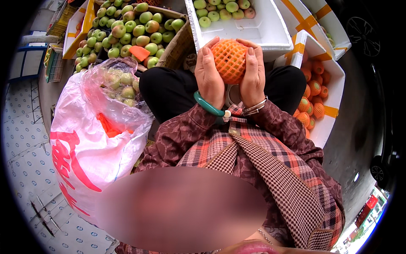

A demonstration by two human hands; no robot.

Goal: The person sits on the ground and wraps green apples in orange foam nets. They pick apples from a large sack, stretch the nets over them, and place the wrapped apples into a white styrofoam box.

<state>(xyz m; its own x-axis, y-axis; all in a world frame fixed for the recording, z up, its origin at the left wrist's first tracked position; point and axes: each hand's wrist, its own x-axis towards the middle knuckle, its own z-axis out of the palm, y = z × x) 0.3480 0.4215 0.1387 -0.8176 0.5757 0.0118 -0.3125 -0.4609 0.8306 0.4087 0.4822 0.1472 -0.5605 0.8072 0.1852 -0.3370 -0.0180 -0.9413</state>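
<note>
**Sleeved fruit held between both hands; slip and bruising risk noted**

Left hand (209,78) and right hand (253,78) are closed around the sides of a round fruit (229,62) in an orange foam-net sleeve, above the lap. The net covers the visible face; its underside cannot be inspected.

From the fruit, a white foam box (270,34) of green apples stands at 12 o'clock, a brown carton (175,45) heaped with green-red apples at 10, a white foam box of sleeved fruit (335,91) at 4, and a white plastic sack (78,120) with red markings at 8.

Hazards, in my judgement: should either palm relax, the fruit could drop and bruise; uneven pulling could tear the net; a knock against the heaped carton could set apples rolling.
</note>
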